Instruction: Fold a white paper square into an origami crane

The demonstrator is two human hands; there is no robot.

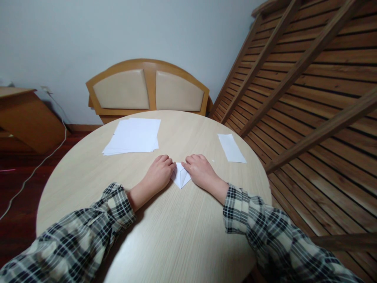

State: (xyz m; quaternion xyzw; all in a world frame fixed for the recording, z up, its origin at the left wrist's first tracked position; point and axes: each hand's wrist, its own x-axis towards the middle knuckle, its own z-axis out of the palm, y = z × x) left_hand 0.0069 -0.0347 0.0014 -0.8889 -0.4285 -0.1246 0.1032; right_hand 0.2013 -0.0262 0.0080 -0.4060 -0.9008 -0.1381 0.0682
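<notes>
A small piece of folded white paper [180, 180] lies on the round table [176, 243], its pointed end toward me and crease lines meeting near its middle. My left hand [160, 171] grips its left side with curled fingers. On the opposite side my right hand [200, 170] is closed on the paper, the thumb resting near its upper right edge. Both hands rest low at the tabletop and cover the paper's outer corners.
Loose white sheets [134, 135] are stacked at the back left of the table. A narrow paper strip [232, 148] lies at the right. Behind stands a padded wooden headboard [152, 84]; wooden slats [309, 98] lean at the right. A white cable [41, 163] runs along the floor.
</notes>
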